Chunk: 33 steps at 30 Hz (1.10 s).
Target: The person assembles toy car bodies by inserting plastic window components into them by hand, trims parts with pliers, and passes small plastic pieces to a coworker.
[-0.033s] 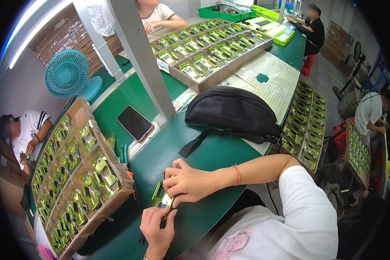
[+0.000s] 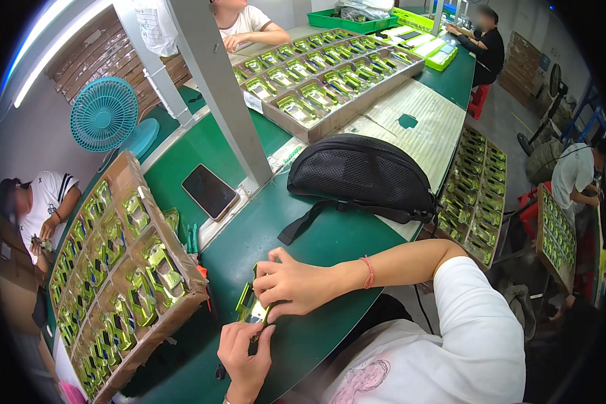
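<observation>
Over the green tabletop, both hands grip one small lime-green plastic frame [image 2: 246,301] with a pale, shiny middle. My left hand [image 2: 244,355] pinches its near end between thumb and fingers. My right hand [image 2: 291,283] has its fingers curled over the far right side, hiding much of the part. Just left of my hands a tilted cardboard tray [image 2: 196,296] holds rows of similar green frames in clear compartments. A small black piece [image 2: 220,371] lies on the table beside my left hand.
A black mesh bag [image 2: 363,174] with a strap lies beyond my hands, and a phone [image 2: 210,192] rests near a grey post [image 2: 222,87]. Another full tray [image 2: 357,111] stands farther back. Co-workers sit around; a teal fan [image 2: 104,114] stands at left.
</observation>
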### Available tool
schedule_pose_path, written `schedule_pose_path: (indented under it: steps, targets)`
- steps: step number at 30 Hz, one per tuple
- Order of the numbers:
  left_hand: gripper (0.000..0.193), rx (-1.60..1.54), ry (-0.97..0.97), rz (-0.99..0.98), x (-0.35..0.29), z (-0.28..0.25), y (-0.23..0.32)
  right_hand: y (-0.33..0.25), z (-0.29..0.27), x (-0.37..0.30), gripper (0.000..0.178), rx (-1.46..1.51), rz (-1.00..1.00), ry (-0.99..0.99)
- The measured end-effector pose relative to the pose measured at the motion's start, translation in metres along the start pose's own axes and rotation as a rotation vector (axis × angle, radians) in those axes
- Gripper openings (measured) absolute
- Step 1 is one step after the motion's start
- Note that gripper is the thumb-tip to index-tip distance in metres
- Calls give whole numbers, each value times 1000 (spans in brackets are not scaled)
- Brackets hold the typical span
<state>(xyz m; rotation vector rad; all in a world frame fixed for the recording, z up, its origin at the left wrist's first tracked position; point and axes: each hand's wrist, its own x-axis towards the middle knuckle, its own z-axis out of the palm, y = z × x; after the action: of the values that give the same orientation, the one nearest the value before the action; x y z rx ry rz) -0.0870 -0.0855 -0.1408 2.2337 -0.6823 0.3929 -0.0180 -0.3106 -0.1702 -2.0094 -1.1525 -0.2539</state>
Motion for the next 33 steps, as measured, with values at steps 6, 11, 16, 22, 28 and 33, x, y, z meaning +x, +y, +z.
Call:
schedule_pose_path:
  steps: [6, 11, 16, 22, 28, 33]
  targets:
    - [21, -33, 10, -41, 2, -2, -5, -5, -1, 2, 27, 61, 39, -15]
    - [22, -46, 21, -21, 5, 2, -4, -2, -3, -2, 30, 80, 61, -11]
    - [36, 185, 40, 61, 4, -6, 9, 4, 2, 1, 31, 142, 45, -20]
    - [37, 133, 54, -4, 11, -7, 12, 15, 0, -2, 28, 70, 5, -41]
    - [55, 60, -36, -90, 3, -6, 1, 6, -4, -2, 25, -10, -16, -34]
    - [59, -3, 10, -156, 4, -5, -7, 0, -5, 0, 32, -12, -5, -56]
